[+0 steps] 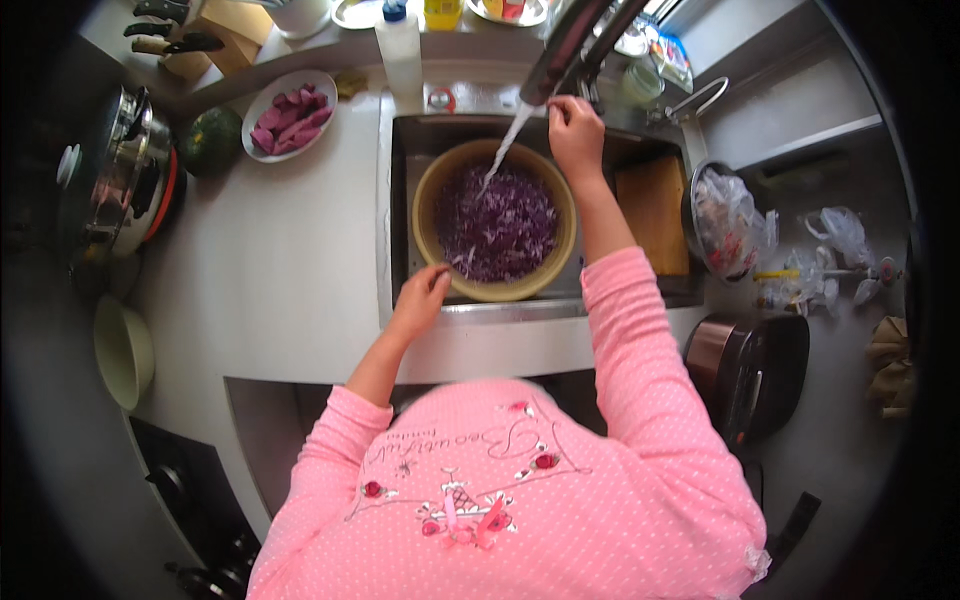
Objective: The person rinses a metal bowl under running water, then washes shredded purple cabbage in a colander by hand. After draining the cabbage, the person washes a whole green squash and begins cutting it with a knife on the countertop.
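Note:
A yellow-brown basin (568, 217) stands in the steel sink (540, 309), holding shredded purple cabbage (495, 225). Water (510, 142) runs into it from the dark faucet spout (538, 86). My left hand (422, 300) is at the basin's near-left rim, its thumb and fingers pinched together on the edge. Up at the spout's lower end, my right hand (577, 139) has curled fingers, with the thumb and fingertip against its side. Part of that grip is hidden by the hand itself.
Left of the sink, a white plate of purple sweet potato pieces (292, 116) sits beside a dark green squash (212, 141). A wooden board (651, 214) leans inside the sink's right end. A squeeze bottle (400, 56) stands behind. A toaster (746, 375) is at right, a gas hob (176, 480) at left.

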